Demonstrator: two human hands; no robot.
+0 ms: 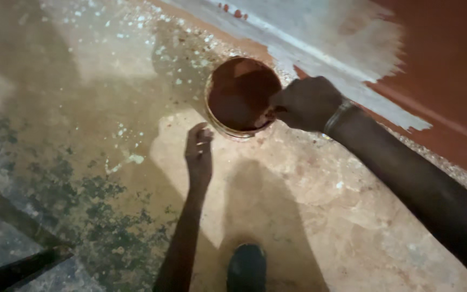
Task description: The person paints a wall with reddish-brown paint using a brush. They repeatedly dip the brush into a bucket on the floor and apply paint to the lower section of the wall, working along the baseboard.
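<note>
A round paint can point(228, 128) full of red-brown paint stands on the concrete floor by the wall. My right hand point(306, 103), with a band at the wrist, rests on the can's right rim. Its fingers are curled in toward the paint, and what they hold, if anything, is hidden. My left hand point(199, 154) hangs just below and left of the can with loose fingers, holding nothing and not touching the can.
The wall point(439, 65) at upper right is partly coated red-brown, with a bare grey patch point(320, 32) beside the can. The floor point(109, 135) is stained and speckled with pale spots. A dark shoe point(247, 267) shows at the bottom.
</note>
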